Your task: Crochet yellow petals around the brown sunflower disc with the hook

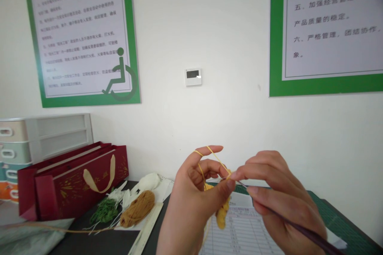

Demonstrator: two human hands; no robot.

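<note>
**Q:** State of each grip?

**A:** The left grip point(194, 203) is closed, its thumb pinching the yellow crochet piece point(223, 213), with yarn point(214, 158) run over the raised index finger. The right grip point(278, 195) holds a dark hook point(302, 227) pencil-fashion, tip at the yarn.

**Q:** Correct handling?

**A:** Keep the strand taut across the finger and pinch close to the working loop.

**Q:** Legible writing?

**A:** The wall poster point(326, 28) reads "严格管理,团结协作".
</note>
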